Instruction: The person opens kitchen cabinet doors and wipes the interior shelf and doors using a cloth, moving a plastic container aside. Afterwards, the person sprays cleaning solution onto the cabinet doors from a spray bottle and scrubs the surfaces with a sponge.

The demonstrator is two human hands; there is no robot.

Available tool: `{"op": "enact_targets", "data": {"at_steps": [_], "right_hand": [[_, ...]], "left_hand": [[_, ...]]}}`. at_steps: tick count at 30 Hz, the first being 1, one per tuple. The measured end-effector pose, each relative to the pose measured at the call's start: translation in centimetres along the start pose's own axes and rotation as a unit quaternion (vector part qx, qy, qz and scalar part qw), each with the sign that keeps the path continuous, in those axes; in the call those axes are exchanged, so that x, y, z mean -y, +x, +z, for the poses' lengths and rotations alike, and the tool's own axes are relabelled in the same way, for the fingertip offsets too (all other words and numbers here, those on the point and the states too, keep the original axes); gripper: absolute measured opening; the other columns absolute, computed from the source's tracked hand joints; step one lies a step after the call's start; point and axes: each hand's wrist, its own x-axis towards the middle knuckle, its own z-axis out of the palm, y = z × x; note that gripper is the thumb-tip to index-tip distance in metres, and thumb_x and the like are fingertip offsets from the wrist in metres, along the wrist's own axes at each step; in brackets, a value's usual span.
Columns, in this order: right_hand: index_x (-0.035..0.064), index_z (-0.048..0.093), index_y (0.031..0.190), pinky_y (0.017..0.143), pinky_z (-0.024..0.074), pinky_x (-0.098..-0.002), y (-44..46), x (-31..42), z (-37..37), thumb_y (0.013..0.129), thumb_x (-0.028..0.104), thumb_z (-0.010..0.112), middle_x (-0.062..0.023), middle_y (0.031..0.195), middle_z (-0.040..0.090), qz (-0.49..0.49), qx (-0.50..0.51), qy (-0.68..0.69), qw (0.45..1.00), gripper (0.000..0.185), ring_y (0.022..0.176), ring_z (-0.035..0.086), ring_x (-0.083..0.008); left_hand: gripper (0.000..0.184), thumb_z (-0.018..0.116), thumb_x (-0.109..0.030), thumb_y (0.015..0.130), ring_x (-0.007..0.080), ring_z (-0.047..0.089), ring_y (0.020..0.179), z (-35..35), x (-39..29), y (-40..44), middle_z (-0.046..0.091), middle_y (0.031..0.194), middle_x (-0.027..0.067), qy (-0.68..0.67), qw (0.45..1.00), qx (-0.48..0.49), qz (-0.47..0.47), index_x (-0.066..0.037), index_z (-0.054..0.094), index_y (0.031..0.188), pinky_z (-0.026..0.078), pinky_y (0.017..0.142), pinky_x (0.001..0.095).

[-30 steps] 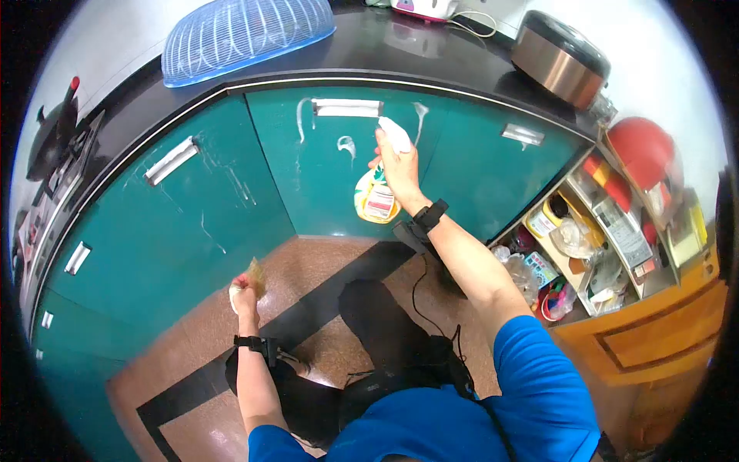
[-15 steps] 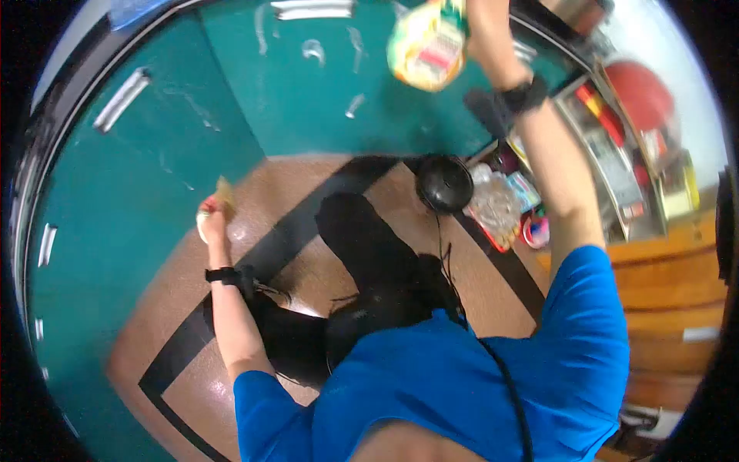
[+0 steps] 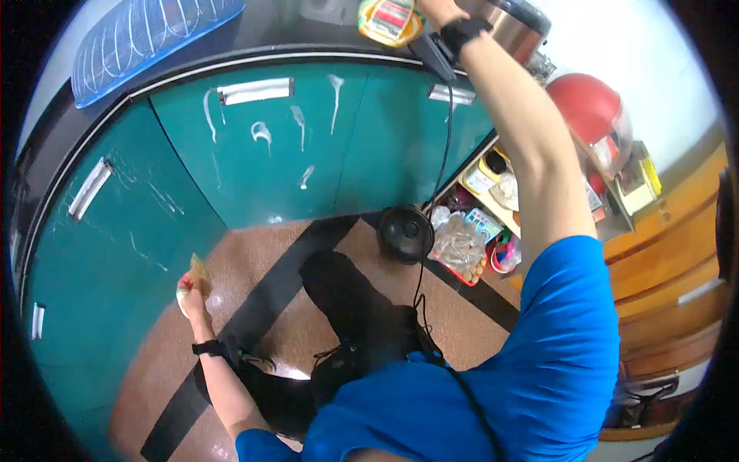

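Note:
My right hand [image 3: 440, 11] is at the counter's edge at the top of the view, closed on a labelled yellow-and-white plastic bottle [image 3: 389, 21]. The frame cuts off the bottle's upper part. Low on the left, my left hand [image 3: 194, 296] grips a yellowish scrubbing pad [image 3: 198, 271] whose end sticks out past the fingers; its exact kind is hard to make out. In front of me, the green cabinet doors [image 3: 254, 181] carry white runny streaks [image 3: 299, 125], like liquid cleaner.
A blue dish rack [image 3: 154, 42] stands on the dark counter [image 3: 285, 31]. A black round pot [image 3: 406, 235] sits on the floor. To the right are a shelf with jars [image 3: 483, 179], a bagged tray of goods [image 3: 462, 246], a red helmet [image 3: 583, 108] and a metal cooker [image 3: 512, 31].
The view has tilted up and shows more of the counter. My right hand has carried the bottle from in front of the doors to the counter edge. The left hand keeps its hold on the pad.

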Motion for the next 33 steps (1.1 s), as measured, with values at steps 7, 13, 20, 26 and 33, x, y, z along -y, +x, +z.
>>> {"op": "enact_targets", "data": {"at_steps": [7, 13, 20, 26, 33], "right_hand": [[0.0019, 0.063, 0.113, 0.058, 0.0537, -0.0270, -15.4, 6.5, -7.0, 0.110, 0.037, 0.045, -0.0078, 0.083, 0.070, -0.015, 0.076, 0.065, 0.995, 0.040, 0.064, 0.067, -0.0137], [0.0010, 0.057, 0.135, 0.059, 0.0556, -0.0272, -25.9, -3.3, -8.3, 0.104, 0.029, 0.063, -0.0075, 0.103, 0.067, 0.140, 0.010, 0.142, 0.980, 0.042, 0.068, 0.067, -0.0139], [0.0009, 0.062, 0.114, 0.062, 0.0527, -0.0266, -25.9, -9.0, -5.6, 0.100, 0.024, 0.069, -0.0037, 0.095, 0.065, 0.176, 0.074, 0.043, 0.981, 0.028, 0.066, 0.065, -0.0096], [0.0014, 0.059, 0.136, 0.059, 0.0510, -0.0263, -24.4, -12.3, -10.6, 0.102, 0.033, 0.065, -0.0037, 0.094, 0.066, 0.158, -0.072, 0.079, 0.982, 0.046, 0.065, 0.067, -0.0112], [-0.0004, 0.060, 0.134, 0.054, 0.0506, -0.0278, -23.1, -17.0, -21.5, 0.100, 0.035, 0.068, -0.0067, 0.088, 0.069, 0.208, -0.199, 0.079, 0.955, 0.050, 0.063, 0.068, -0.0126]], "left_hand": [[0.022, 0.061, 0.005, 0.092, 0.0110, 0.060, 0.088, 1.5, 4.2, 2.9, 0.063, 0.099, -0.0011, 0.021, 0.999, 0.021, 0.031, -0.006, 0.060, 0.111, 0.049, 0.079, 0.0269], [0.024, 0.059, 0.005, 0.089, 0.0120, 0.060, 0.085, 4.0, 3.6, 0.3, 0.062, 0.096, -0.0003, 0.052, 0.998, 0.031, -0.016, -0.009, 0.060, 0.109, 0.051, 0.075, 0.0289], [0.024, 0.059, 0.004, 0.089, 0.0128, 0.060, 0.087, 5.6, -0.8, -2.4, 0.063, 0.098, 0.0012, 0.102, 0.994, 0.027, 0.009, -0.007, 0.062, 0.110, 0.050, 0.077, 0.0291], [0.020, 0.063, 0.002, 0.093, 0.0136, 0.062, 0.091, 6.6, -4.4, -4.7, 0.066, 0.101, 0.0018, 0.129, 0.987, 0.084, 0.041, -0.006, 0.062, 0.111, 0.051, 0.081, 0.0291], [0.023, 0.062, 0.004, 0.091, 0.0142, 0.064, 0.090, 9.5, -5.3, -6.3, 0.066, 0.100, 0.0008, 0.114, 0.989, 0.095, 0.023, -0.009, 0.062, 0.110, 0.051, 0.082, 0.0291]]}}
